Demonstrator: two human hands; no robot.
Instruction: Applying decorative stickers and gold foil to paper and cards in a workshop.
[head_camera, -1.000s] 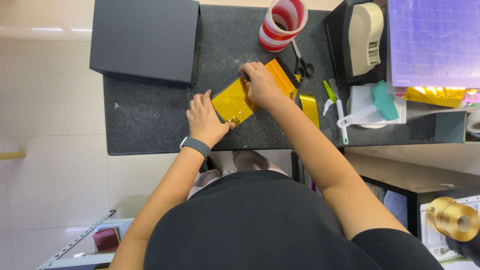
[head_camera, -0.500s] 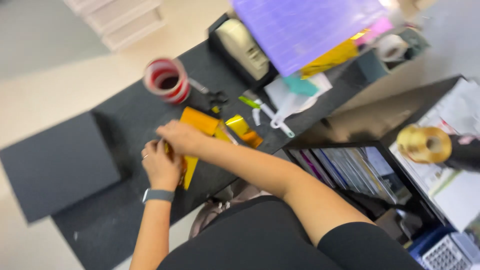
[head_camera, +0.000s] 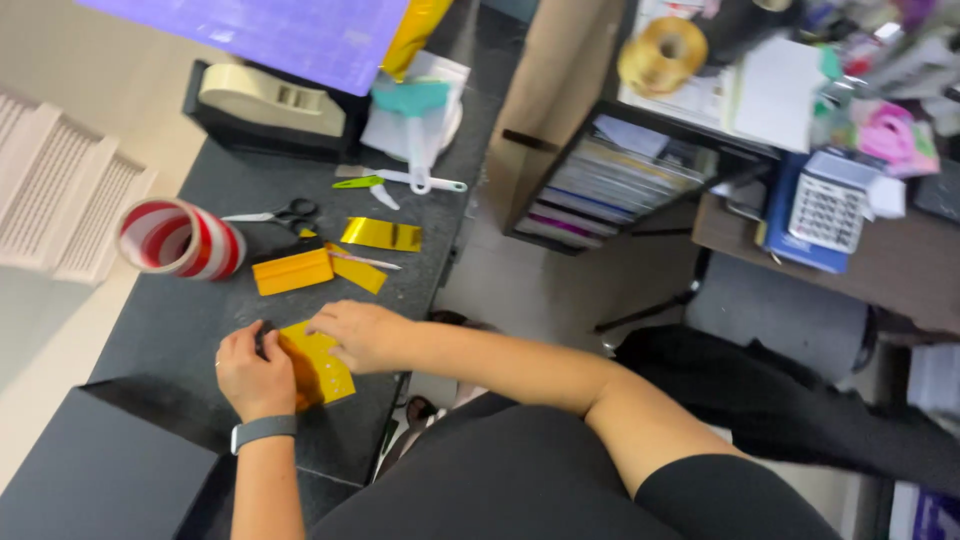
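Foil (head_camera: 325, 368), a gold sheet, lies flat on the dark counter (head_camera: 190, 320) near its front edge, directly under both hands. I note its long axis runs from upper left to lower right in the head view, roughly across the line of the two forearms.

Left hand (head_camera: 253, 372) sits on the sheet's left end, fingers curled down around a small dark object I cannot identify; whether that hand also pinches the sheet I cannot tell. Right hand (head_camera: 362, 335) rests on the sheet's upper right part, fingers bent and pressed down onto it, palm low, nothing held within it that I can see. Both hands touch the sheet; the left covers more of it, the right reaches in from the far side. The exposed corner of the sheet points toward the counter's front edge, between the wrists.

Further up the counter I record an orange squeegee (head_camera: 292, 271), another gold strip (head_camera: 381, 234) just beyond it, scissors (head_camera: 275, 212), a red-and-white tape roll (head_camera: 180, 238), a green-handled knife (head_camera: 365, 184) and a teal tool (head_camera: 418, 120) on white paper. A tape dispenser (head_camera: 270, 100) and a purple cutting mat (head_camera: 270, 35) stand at the far end. A dark box (head_camera: 100, 470) sits at the near left.

Right of the counter I see a shelf of papers (head_camera: 620, 180), a gold ribbon spool (head_camera: 662, 52) and a calculator (head_camera: 825, 205).
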